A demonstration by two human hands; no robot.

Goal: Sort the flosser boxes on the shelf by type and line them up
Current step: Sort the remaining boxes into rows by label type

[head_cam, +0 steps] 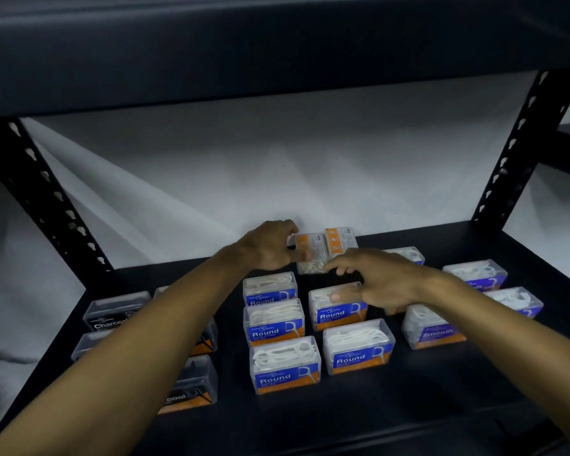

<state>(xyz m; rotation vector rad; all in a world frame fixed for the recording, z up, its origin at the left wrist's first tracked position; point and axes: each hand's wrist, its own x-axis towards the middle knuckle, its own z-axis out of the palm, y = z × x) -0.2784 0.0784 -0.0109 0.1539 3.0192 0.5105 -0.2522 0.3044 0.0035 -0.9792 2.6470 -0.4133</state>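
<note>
Round boxes (285,365) stood near in two aligned columns, Charcoal boxes (116,311) left, Smooth boxes (433,330) right, mostly sorted. Left hand (267,246) gripped a far upended box (310,253); right hand (375,278) hovered open, empty.

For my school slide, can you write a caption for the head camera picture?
Left hand grips a clear orange-labelled flosser box at the dark shelf's back; right hand hovers open.

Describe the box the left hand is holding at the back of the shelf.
The box is small, clear plastic, tipped up so an orange-and-white label side faces the camera; pale flossers show through its lower part. It sits at the back of the dark shelf, close beside a similar orange-labelled box. The left hand grips its left edge; the right hand reaches its lower corner with spread fingers.
</note>
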